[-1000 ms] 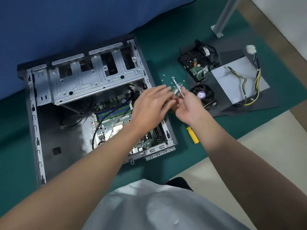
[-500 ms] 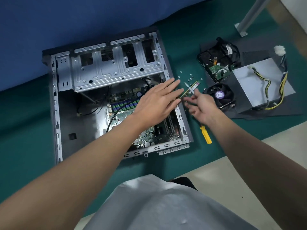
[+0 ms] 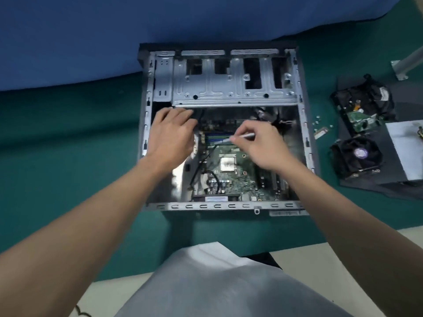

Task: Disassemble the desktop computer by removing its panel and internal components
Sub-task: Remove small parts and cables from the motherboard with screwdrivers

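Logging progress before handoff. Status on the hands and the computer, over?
Left hand inside the case, grip unclear. Right hand pinches a thin silver tool over the memory slots. Motherboard not yet out; black cable crosses it.

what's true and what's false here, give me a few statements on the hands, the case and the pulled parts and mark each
1. The right hand pinches a thin silvery tool over the motherboard. True.
2. The cooler fan sits on the CPU socket. False: it lies on the dark mat right of the case; the socket is bare.
3. The left hand is inside the case, just below the drive cage. True.
4. A side panel covers the case. False: it is open and the motherboard shows.
5. Loose screws lie right of the case. True.
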